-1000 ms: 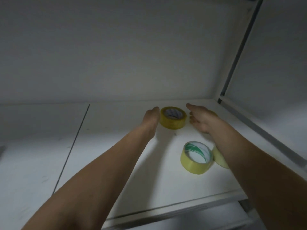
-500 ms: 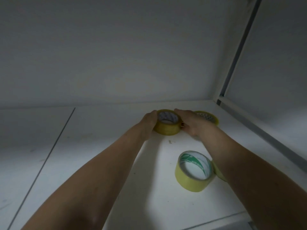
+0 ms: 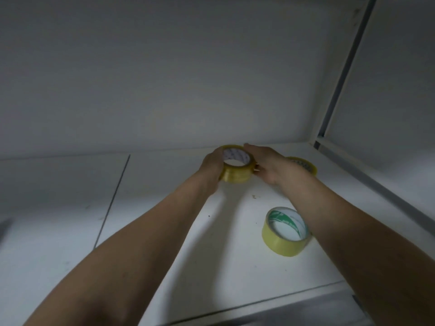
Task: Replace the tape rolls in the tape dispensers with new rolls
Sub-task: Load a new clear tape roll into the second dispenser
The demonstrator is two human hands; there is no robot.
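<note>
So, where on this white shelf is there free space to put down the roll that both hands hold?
The widest bare patch of the shelf lies left of the left hand, around the dark seam. Another runs between the forearms, left of the green-printed roll. The right side is crowded: a third roll lies behind the right hand, which helps grip the held roll.

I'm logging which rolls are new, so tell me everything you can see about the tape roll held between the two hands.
The held tape roll is a ring of glossy, translucent yellowish tape wound on a pale core with small dark printing inside. It looks thick and well filled. It is tilted, its open centre facing up towards the camera, at the back of the white shelf. The left hand cups its left side and the right hand presses its right side.
</note>
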